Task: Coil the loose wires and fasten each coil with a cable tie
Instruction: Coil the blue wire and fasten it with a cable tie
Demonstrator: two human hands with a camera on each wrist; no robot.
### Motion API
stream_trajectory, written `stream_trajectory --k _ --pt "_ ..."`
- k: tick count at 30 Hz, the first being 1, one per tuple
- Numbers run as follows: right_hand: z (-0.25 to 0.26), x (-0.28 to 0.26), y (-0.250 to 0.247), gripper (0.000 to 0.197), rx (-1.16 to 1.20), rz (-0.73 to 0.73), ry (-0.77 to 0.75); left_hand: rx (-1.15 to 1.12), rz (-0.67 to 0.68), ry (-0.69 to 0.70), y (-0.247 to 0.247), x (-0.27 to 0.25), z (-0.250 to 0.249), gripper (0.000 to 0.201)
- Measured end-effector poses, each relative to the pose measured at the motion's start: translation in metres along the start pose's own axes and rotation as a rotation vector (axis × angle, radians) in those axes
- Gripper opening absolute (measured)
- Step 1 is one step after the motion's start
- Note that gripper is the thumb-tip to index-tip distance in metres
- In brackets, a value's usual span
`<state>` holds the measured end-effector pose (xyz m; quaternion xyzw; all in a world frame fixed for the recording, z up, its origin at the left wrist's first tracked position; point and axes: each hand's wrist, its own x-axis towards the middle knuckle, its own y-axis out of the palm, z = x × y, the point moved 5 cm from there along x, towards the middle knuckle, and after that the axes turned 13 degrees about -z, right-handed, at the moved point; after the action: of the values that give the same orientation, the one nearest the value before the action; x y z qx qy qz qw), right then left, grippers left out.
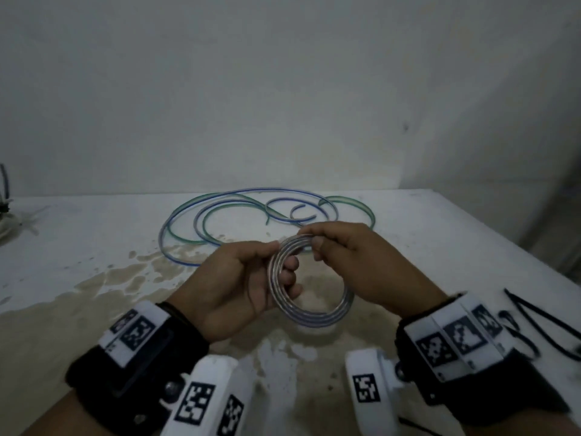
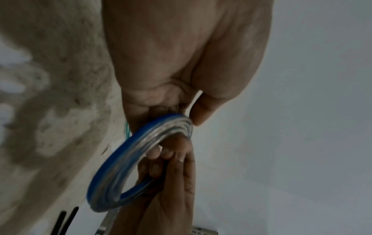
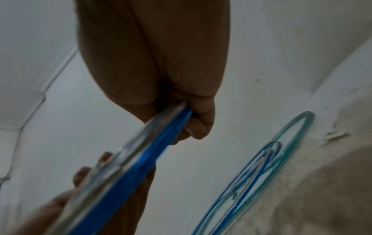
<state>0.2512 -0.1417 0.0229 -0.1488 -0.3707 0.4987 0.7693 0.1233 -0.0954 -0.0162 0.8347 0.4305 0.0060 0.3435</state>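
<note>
head: both hands around coil

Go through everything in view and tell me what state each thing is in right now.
Coil: wound, held up in both hands, no tie on it.
Left hand: grips the coil.
Right hand: pinches the coil's top.
Loose wires: uncoiled, sprawled on the table.
Cable ties: unused, lying on the table.
Table: stained.

The right hand is reaching down from the top centre, pinching a blue-and-clear wire coil. Left-hand fingers are gripping the coil at lower left. Loose blue and green wires are lying at lower right.
</note>
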Motion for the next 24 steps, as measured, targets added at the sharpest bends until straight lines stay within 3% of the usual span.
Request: stream_trajectory --k 5,11,14,17,19,21,24 --pt "-0.026 -0.010 -0.026 0.022 0.214 -0.006 0.119 -0.060 0.125 -0.119 0.032 0.007 0.019 0.032" --pt "-0.049 -0.023 -0.044 0.024 0.144 -0.012 0.181 -0.052 0.057 -0.103 0.049 0.019 0.051 0.037" --pt "-0.060 -0.028 -0.065 0.035 -0.088 0.001 0.252 -0.043 0.013 -0.031 0.048 0.021 0.060 0.034" --pt "-0.078 -0.034 -0.112 0.021 -0.451 -0.051 0.333 -0.054 -0.060 0.063 0.042 0.023 0.058 0.019" --pt "-0.092 -0.044 -0.132 0.013 -0.525 0.046 0.500 -0.075 -0.123 0.108 0.034 0.023 0.055 0.018" --pt "-0.102 -0.054 -0.138 0.009 -0.664 0.159 0.571 -0.094 -0.151 0.128 0.027 0.023 0.055 0.021" --pt "-0.120 -0.058 -0.133 0.029 -0.934 0.302 0.561 -0.139 -0.166 0.121 0.018 0.023 0.057 0.023"
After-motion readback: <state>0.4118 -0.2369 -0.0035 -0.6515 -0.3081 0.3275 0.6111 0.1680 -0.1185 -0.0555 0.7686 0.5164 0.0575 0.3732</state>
